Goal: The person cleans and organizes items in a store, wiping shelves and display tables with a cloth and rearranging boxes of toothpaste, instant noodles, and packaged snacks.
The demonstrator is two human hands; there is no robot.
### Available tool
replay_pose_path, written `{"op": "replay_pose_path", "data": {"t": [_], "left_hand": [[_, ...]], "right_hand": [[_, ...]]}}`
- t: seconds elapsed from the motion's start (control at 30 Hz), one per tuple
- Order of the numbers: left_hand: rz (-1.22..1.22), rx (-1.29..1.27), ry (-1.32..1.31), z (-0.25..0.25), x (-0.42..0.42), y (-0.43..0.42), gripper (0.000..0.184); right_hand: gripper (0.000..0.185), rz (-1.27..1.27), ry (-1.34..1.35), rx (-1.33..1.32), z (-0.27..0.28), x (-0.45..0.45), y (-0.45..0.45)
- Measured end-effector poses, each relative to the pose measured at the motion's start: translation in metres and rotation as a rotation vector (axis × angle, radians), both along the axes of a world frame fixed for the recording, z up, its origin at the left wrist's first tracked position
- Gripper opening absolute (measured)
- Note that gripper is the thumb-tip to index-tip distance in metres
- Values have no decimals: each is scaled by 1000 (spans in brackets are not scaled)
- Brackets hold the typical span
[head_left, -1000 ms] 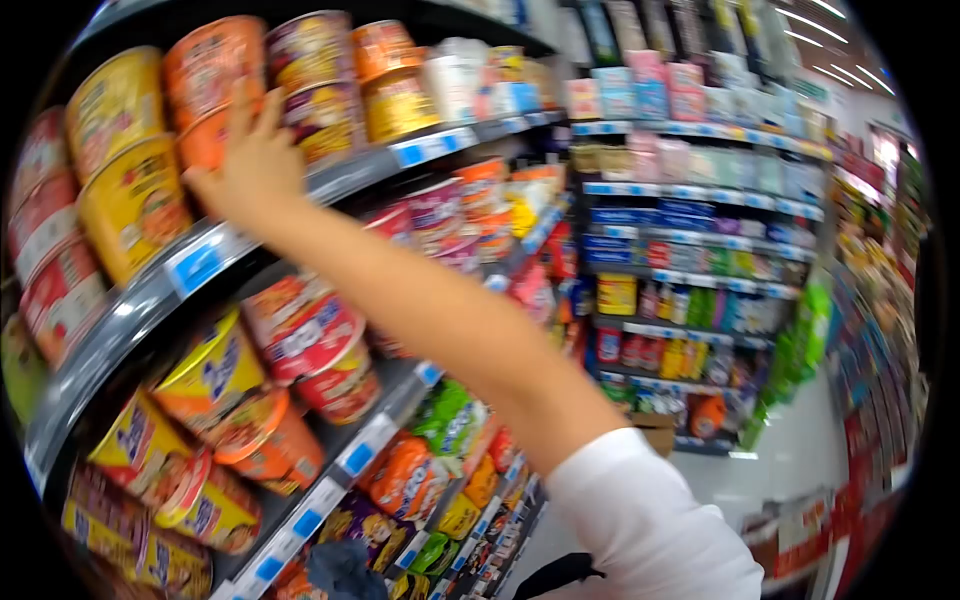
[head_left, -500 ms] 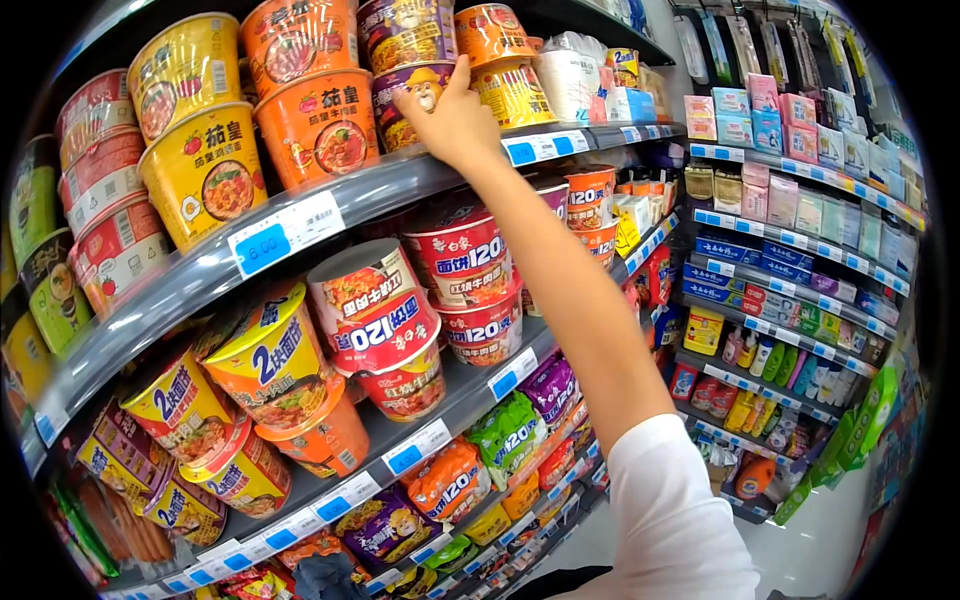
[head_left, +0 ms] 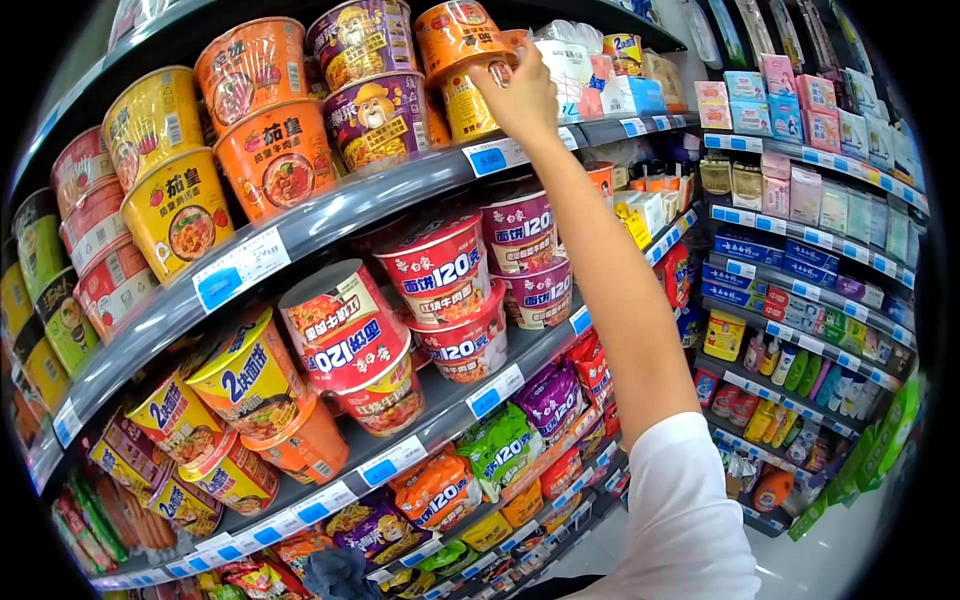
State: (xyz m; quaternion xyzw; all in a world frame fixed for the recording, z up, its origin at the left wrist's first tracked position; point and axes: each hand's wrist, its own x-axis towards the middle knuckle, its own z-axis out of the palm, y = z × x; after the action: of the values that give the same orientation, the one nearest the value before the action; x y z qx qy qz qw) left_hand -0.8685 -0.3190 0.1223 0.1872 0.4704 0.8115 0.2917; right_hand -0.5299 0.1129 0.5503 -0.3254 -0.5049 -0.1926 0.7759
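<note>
My right hand point(head_left: 522, 97) reaches up to the top shelf, its thumb and forefinger spread apart against the front and right side of a yellow noodle tub point(head_left: 466, 108). Whether it presses on the tub or only rests there I cannot tell. An orange noodle tub point(head_left: 458, 38) sits on top of the yellow one. Left of the hand stand two stacked purple noodle tubs point(head_left: 378, 122), the lower showing a cartoon figure in a hat. Further left are orange tubs point(head_left: 275, 160) and yellow tubs point(head_left: 180, 215), also stacked. My left hand is out of view.
A lower shelf holds red noodle tubs point(head_left: 435, 265), yellow tubs point(head_left: 248, 375) and an upside-down tub point(head_left: 345, 325). Bagged noodles point(head_left: 437, 490) lie below. A dark cloth-like thing point(head_left: 335, 575) shows at the bottom. Shelves of boxed toiletries point(head_left: 770, 265) stand right.
My right hand has moved from the purple tubs to the yellow tub on their right. The purple stack now shows fully, and the view has shifted slightly.
</note>
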Motion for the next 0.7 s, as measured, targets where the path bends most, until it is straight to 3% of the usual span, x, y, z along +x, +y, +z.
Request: {"op": "replay_pose_path", "data": {"t": [0.1,0.23,0.53,0.7], "left_hand": [[3,53,-49,-14,-1,-13,23],[67,-33,51,38,49,-4,24],[-9,-52,-33,38,94,11,26],[-7,-63,-77,26,106,2,26]], "right_hand": [[91,-6,-113,-230,-13,10,28],[96,-131,-160,-414,-18,-5,11],[87,-145,-249,-366,-20,-2,0],[74,42,-237,-36,-39,15,10]]}}
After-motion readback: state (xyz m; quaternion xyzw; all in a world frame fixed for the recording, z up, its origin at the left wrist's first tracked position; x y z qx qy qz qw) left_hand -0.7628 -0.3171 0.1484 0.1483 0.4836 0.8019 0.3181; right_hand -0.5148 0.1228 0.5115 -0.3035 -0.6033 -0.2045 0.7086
